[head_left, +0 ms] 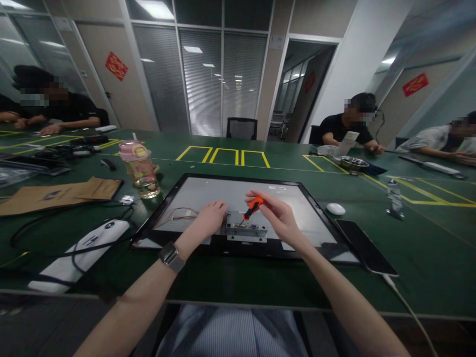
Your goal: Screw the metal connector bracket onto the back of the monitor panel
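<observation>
A flat display panel (178,193) with a black frame and a grey back lies on the table in front of me. Near its front edge is a metal bracket (247,238) with small connectors along it. My right hand (280,215) holds a screwdriver (254,206) by its orange and black handle, tilted, the shaft pointing down at the bracket; where the tip sits is too small to tell. My left hand (211,216) lies on the panel with fingers stretched out against the bracket's left side. Thin wires (182,212) run beside it, and a watch (172,257) is on that wrist.
Left of the panel are a pink-lidded bottle (143,171), a brown paper bag (55,194) and a white power strip (84,255) with black cables. To the right lie a phone (366,247) on a charging cable and a white case (335,208). Several people sit across the green table (282,292).
</observation>
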